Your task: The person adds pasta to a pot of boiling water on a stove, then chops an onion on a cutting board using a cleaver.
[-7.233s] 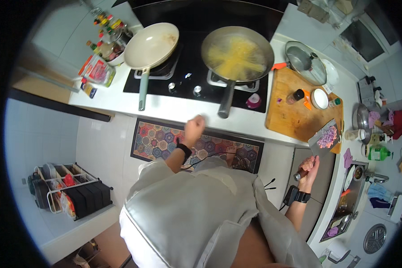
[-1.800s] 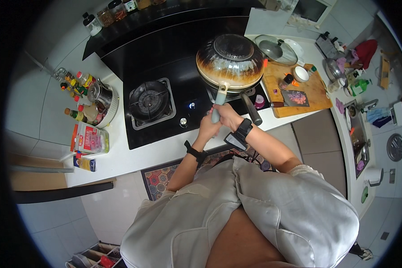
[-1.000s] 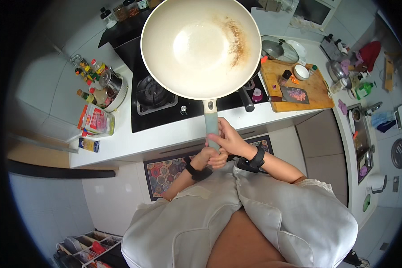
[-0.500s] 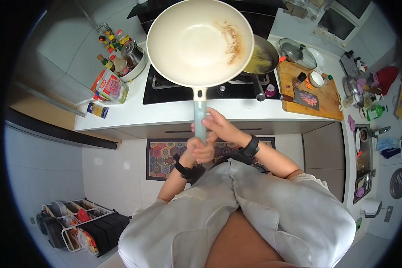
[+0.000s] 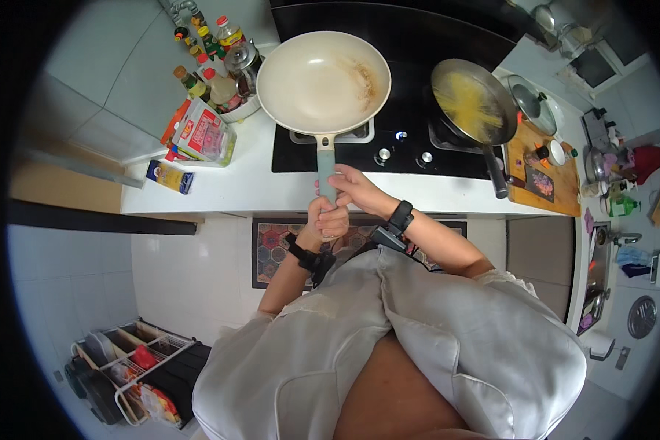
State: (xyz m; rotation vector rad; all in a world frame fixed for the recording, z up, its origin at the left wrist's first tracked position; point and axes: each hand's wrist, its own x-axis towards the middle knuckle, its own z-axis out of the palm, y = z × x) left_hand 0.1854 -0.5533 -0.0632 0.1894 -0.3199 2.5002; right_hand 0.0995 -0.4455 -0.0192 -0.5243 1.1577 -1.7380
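A cream-coloured wok (image 5: 308, 84) with brown stains on its right inner side is over the left part of the black stove (image 5: 407, 139). Its pale green handle points toward me. Wrapped round the handle's near end is my left hand (image 5: 327, 218). My right hand (image 5: 353, 188) grips the handle a little farther up, its thumb lying along the top. Whether the wok rests on the burner or hovers just above it I cannot tell. On the right burner a dark frying pan (image 5: 447, 121) holds yellow strands like spaghetti (image 5: 468, 106).
Bottles (image 5: 216, 84) and a plastic pack (image 5: 202, 132) stand left of the stove, near a blue-yellow packet (image 5: 170, 177). To the right lie a wooden cutting board (image 5: 561, 192), a knife with chopped pink food (image 5: 540, 183) and a glass lid (image 5: 533, 106). Farther right is a sink (image 5: 601, 257).
The wok has moved down and away from me, over the left burner, and looks smaller. The pan of spaghetti shows more fully now. Both hands keep their grip on the handle.
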